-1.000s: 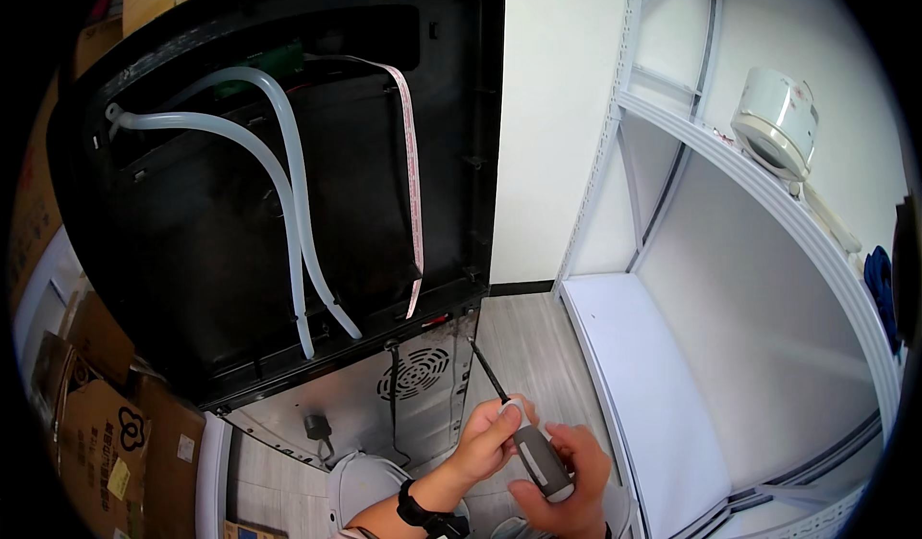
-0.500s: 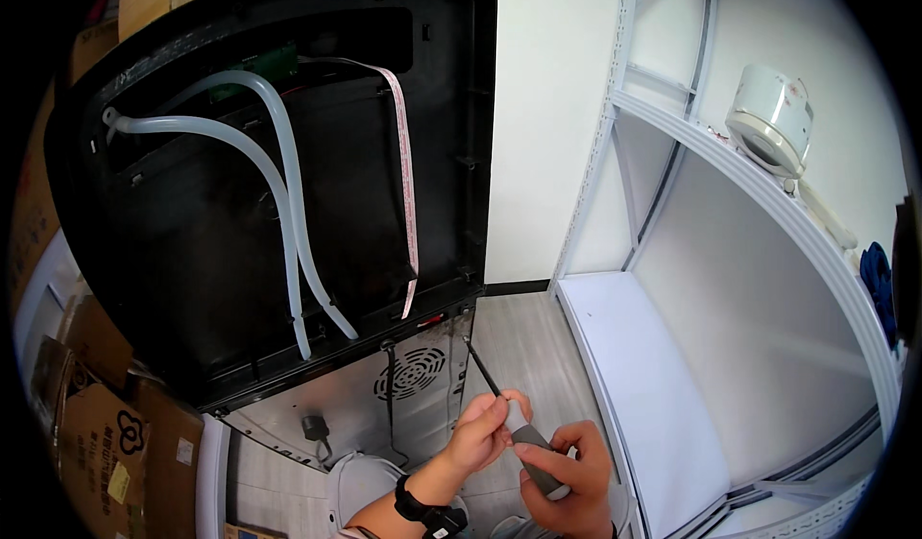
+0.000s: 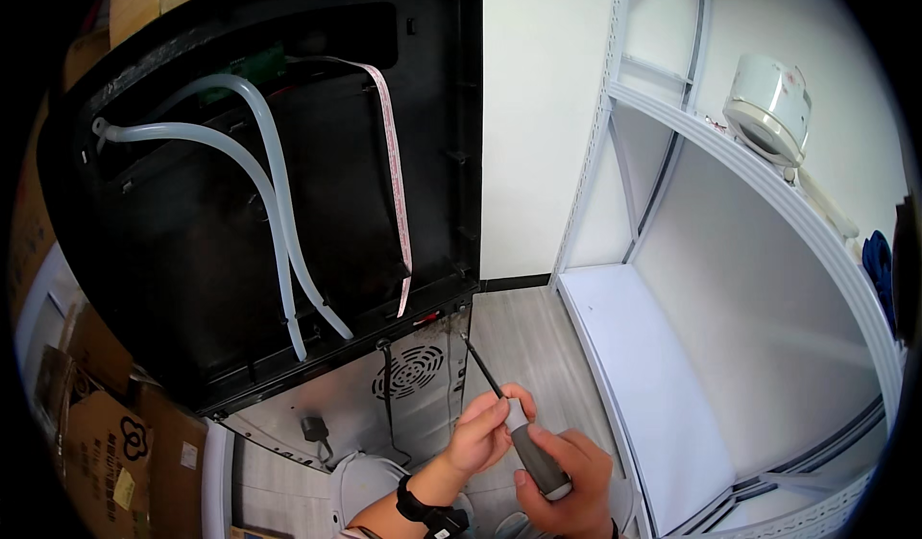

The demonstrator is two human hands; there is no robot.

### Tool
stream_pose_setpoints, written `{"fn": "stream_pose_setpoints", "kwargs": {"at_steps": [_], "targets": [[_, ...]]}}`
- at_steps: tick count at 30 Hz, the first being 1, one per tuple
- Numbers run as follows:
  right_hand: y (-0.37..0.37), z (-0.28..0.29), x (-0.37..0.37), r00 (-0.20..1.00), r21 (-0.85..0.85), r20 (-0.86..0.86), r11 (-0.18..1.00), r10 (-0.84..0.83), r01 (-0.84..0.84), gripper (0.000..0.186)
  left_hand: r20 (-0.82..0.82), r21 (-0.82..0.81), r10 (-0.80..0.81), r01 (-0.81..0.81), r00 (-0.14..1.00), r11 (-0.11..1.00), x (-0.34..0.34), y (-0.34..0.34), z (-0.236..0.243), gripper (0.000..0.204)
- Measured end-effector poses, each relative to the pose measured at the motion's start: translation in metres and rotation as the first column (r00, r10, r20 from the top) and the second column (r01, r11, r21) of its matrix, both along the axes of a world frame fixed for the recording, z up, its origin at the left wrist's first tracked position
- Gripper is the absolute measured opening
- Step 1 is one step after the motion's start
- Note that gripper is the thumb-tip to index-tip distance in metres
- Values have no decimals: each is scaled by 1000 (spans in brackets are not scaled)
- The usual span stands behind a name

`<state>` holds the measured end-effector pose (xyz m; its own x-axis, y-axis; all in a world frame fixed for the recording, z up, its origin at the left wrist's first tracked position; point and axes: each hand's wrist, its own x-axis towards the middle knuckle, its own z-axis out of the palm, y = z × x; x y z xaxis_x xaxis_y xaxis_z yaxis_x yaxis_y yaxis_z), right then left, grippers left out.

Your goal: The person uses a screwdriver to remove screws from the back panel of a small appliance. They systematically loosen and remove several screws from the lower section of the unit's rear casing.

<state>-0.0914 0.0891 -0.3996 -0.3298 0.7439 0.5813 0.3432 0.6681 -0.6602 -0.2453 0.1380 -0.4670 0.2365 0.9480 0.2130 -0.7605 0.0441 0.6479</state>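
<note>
My left hand [image 3: 480, 433] grips the top of a grey screwdriver [image 3: 535, 457] where shaft meets handle. My right hand [image 3: 571, 481] is closed round the lower handle. The thin dark shaft reaches to the right edge of a metal back panel [image 3: 269, 409] with a round slotted vent, a dark cord and a black plug [image 3: 314, 430]. Above it a large black housing [image 3: 192, 251] stands raised, with two translucent tubes [image 3: 280, 213], a green circuit board [image 3: 259, 61] and a pale ribbon cable [image 3: 394, 174] inside.
Cardboard boxes [image 3: 106, 453] are stacked at the left. A white rack [image 3: 624, 347] stands at the right, holding a white appliance [image 3: 764, 97] and a blue bundle [image 3: 876, 265]. A grey round-edged object [image 3: 351, 477] is below the panel, on the wood-look floor [image 3: 509, 337].
The view has shifted slightly, so the housing sits further left. My right hand's fingers have shifted on the screwdriver handle; my left hand still holds it near the top.
</note>
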Motion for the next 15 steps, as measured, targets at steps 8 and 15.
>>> {"fn": "stream_pose_setpoints", "kwargs": {"at_steps": [8,15], "targets": [[12,15,2,1000,132,-22,991,13,-10,47,37,177,-16,9,999,984,3,10,-32,42],[10,-13,-2,986,78,-157,994,-62,75,47,160,106,-70,54,985,993,5,3,-7,39]]}}
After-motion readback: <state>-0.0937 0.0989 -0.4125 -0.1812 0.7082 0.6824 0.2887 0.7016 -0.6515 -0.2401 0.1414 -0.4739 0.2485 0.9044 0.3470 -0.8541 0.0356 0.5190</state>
